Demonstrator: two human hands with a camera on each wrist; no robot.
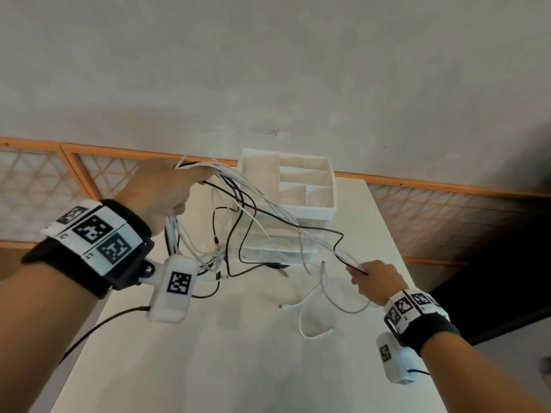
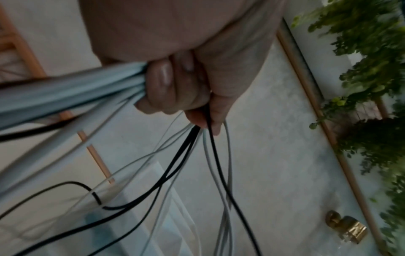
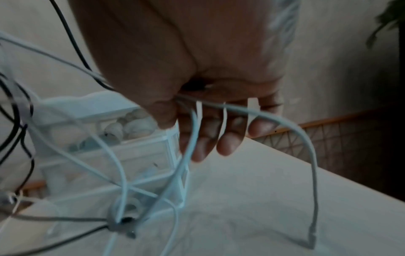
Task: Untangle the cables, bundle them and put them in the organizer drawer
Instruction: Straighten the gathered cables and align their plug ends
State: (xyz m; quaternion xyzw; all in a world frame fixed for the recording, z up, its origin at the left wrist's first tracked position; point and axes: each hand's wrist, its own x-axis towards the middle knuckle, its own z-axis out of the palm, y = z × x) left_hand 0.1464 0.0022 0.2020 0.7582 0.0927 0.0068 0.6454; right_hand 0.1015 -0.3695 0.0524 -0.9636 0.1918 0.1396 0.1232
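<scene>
Where the white table [image 1: 238, 353] meets the far wall, a white plastic organizer [image 1: 328, 204]: open tray on top split by thin dividers into boxy compartments, their contents not discernible from the head view. Below the tray, clear drawers [image 1: 277, 248] stacked; in the upper one, seen from the right wrist, pale rounded lumps [image 3: 131, 124], blurred beyond naming; lower drawers too hazy to tell.

In front of the organizer, a tangle of cables [image 1: 238, 210], thin, round, smooth-skinned, some white and some black, looping and crossing, raised off the table at the left and trailing down to it. Left hand [image 1: 167, 192] held high at the left, fingers [image 2: 164, 81] clenched round a thick bunch of white and black strands, loose ends spilling below the fist. Right hand [image 1: 375, 281] low at the right, just beside the organizer's near corner, thumb and forefinger pinching a strand of the tangle, remaining fingers [image 3: 230, 142] hanging straight. More white cable [image 1: 316, 332] lying in slack curves on the matte tabletop, small plugs at the ends.
</scene>
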